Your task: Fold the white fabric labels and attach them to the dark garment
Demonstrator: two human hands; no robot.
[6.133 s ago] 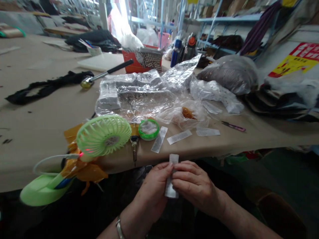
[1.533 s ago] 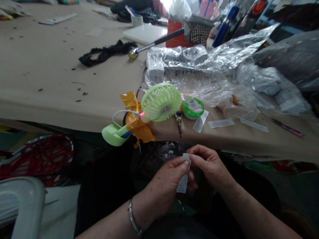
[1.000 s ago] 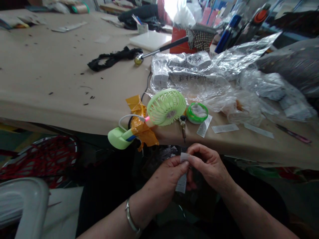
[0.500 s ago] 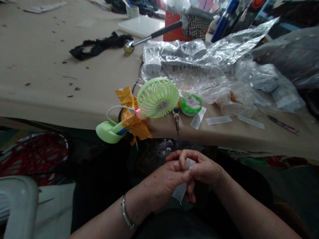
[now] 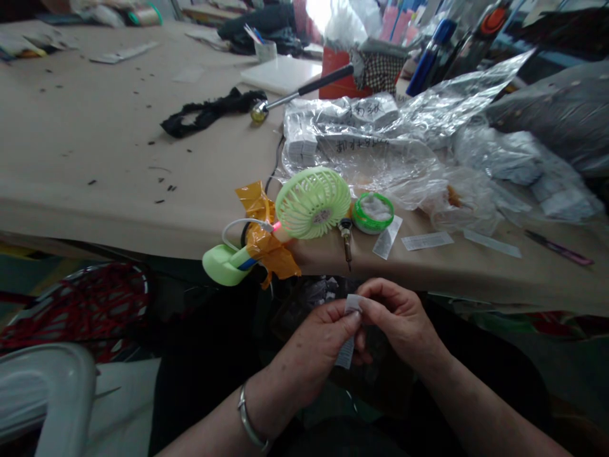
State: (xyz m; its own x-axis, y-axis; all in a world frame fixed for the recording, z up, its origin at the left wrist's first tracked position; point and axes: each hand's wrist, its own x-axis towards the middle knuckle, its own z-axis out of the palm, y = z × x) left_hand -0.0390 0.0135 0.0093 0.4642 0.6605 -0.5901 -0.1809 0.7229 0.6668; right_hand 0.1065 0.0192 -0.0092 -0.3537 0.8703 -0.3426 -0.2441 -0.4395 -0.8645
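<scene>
Over my lap, in front of the table edge, my left hand (image 5: 321, 339) pinches a white printed fabric label (image 5: 345, 354). The label's top end sticks up above the thumb and its lower part hangs below the fingers. My right hand (image 5: 402, 317) is closed at the label's upper end, thumb and forefinger together at its right edge. Its other fingers curl beneath and are partly hidden. On the table edge just beyond lie a soldering iron (image 5: 347, 244), its tip pointing toward me, and a green-rimmed tub (image 5: 373, 222) with white fluff in it.
A green fan (image 5: 314, 203) is fixed to the table edge with brown tape (image 5: 273, 251). Loose labels (image 5: 427, 240) and tweezers (image 5: 559, 247) lie to the right. Clear plastic bags (image 5: 371, 146) hold label stacks. A red basket (image 5: 90, 311) and a grey plastic stool (image 5: 57, 374) stand at left.
My right hand has drawn slightly right from my left, uncovering the label's top end. The whole view has shifted, with the table things appearing a little lower and further right.
</scene>
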